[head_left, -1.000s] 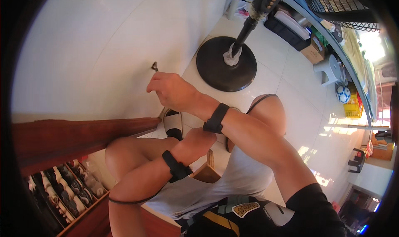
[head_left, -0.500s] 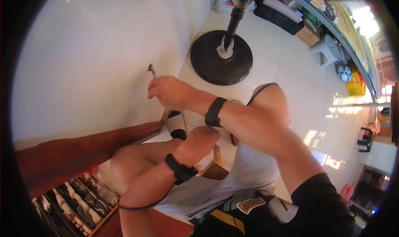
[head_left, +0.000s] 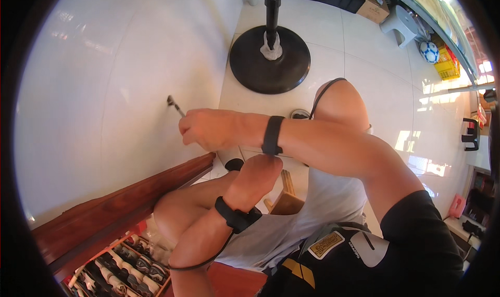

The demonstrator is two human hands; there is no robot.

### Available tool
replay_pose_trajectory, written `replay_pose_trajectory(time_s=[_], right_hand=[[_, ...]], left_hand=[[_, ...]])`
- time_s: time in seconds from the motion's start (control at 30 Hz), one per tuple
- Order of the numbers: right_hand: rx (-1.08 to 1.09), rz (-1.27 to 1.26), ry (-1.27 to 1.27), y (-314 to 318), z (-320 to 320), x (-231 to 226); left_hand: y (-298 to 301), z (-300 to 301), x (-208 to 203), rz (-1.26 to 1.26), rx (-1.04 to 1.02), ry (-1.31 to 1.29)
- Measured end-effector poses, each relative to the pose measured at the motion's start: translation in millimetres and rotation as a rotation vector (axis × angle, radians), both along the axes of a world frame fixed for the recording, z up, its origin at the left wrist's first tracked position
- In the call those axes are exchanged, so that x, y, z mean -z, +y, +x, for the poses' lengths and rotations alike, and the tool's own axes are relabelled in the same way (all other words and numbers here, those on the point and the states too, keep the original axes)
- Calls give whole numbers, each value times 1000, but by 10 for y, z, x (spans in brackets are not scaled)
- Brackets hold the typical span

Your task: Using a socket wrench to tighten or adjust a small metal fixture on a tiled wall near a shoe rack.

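Note:
My right hand (head_left: 202,128) reaches across to the left, its fingers closed on a thin rod with a dark head (head_left: 175,105); its exact kind is unclear. The dark head points up and left in front of the white wall (head_left: 125,78). Below my right forearm, my left hand (head_left: 256,180) is curled like a fist, knuckles up. Its fingertips, and anything within them, are hidden. Close to its right is a light wooden piece (head_left: 289,200) between my legs. Each wrist wears a black band.
A reddish-brown wooden edge (head_left: 120,206) runs along the left, above a compartment of shoe-like items (head_left: 120,268). Ahead stands a pole on a round black base (head_left: 270,70). A grey stool (head_left: 400,23), a ball (head_left: 429,52) and a yellow crate (head_left: 447,64) are at far right.
The view has shifted, so the black base and wooden edge sit differently. The rod's dark head tilts further left than before. My left hand keeps its curled shape.

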State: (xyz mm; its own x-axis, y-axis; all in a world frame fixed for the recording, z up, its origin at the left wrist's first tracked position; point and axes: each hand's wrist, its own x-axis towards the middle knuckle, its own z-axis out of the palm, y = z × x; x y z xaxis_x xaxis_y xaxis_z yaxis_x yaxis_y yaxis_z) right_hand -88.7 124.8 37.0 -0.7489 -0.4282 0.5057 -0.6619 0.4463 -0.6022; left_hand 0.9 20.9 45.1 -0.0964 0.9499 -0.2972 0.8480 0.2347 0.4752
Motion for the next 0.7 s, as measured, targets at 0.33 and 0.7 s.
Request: replay_pose_trajectory(time_s=[0.33, 0.7], right_hand=[[96, -5, -40, 33, -71, 5], [-93, -166, 370, -75, 191, -615]], left_hand=[[-41, 206, 13, 14, 42, 2], [-66, 160, -85, 41, 28, 24]])
